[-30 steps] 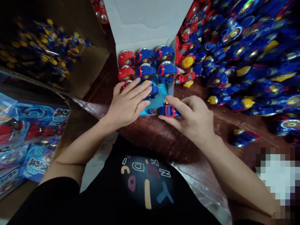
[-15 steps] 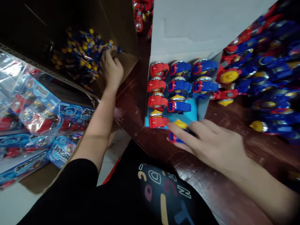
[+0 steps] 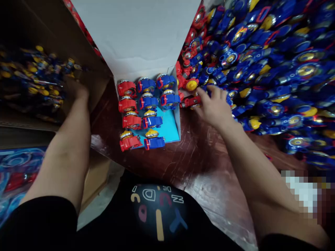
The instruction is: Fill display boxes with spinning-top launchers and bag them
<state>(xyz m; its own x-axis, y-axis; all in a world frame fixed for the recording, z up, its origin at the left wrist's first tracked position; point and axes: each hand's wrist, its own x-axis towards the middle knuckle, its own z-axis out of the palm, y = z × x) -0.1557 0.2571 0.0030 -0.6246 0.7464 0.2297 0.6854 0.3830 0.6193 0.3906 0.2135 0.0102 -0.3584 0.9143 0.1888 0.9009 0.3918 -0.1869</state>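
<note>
A white box with a light-blue floor stands on the dark red table. Inside it are a column of red toys at the left, a middle column of blue toys and two more blue ones at the right. My right hand is over the near edge of the toy pile, by a red toy, fingers apart. My left hand is in the brown carton beside small yellow and blue pieces; its fingers are dark and blurred.
A large pile of blue toys covers the right side. The brown carton stands left of the box. Below it are packaged toys at the lower left. Bare table shows in front of the box.
The view has shifted to the right. My right hand has let go of a blue toy, now at the front of the middle column, and moved to the pile. My left hand remains in the carton.
</note>
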